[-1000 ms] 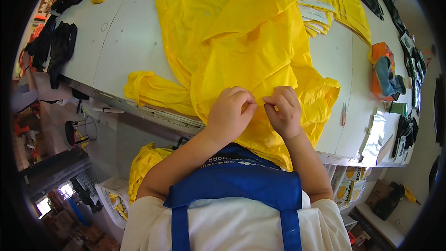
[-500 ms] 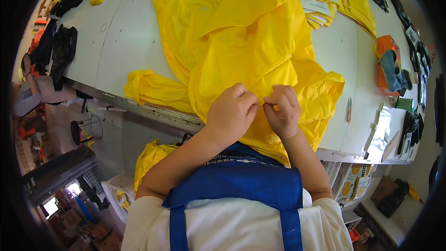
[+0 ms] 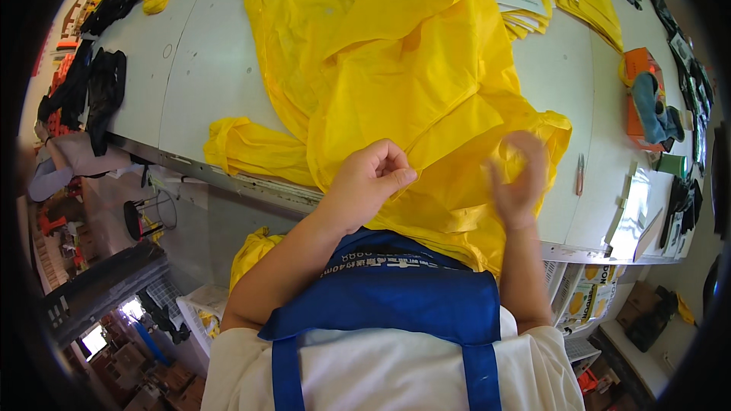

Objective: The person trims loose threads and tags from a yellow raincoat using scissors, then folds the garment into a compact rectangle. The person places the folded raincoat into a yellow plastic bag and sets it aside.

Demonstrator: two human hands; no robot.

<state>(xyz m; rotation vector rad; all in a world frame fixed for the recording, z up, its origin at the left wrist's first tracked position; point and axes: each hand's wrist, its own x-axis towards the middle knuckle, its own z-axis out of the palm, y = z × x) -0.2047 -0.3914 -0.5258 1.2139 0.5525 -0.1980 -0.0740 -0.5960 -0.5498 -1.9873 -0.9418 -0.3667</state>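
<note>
- I see the yellow garment point(image 3: 411, 76) spread over the white table point(image 3: 190, 84), its long axis running from the near edge at 6 o'clock up toward 12 o'clock, with its lower folds spilling over the edge toward me.
- My left hand point(image 3: 371, 183) is curled into a loose fist, thumb and fingers pinching a fold of the thin, glossy, creased fabric.
- My right hand point(image 3: 518, 179) is blurred, just above the cloth at 3 o'clock from the left hand; I cannot tell whether it grips anything.
- A bunched sleeve point(image 3: 251, 148) lies at 9 o'clock, along the table edge.
- At 1 o'clock sits a stack of folded yellow pieces point(image 3: 525, 0).
- At 3 o'clock, an orange box point(image 3: 638, 68) has blue cloth point(image 3: 649, 103) draped on it; a small pen-like tool point(image 3: 579, 173) lies nearer.
- Dark garments point(image 3: 99, 87) lie at 9 o'clock on the far left.
</note>
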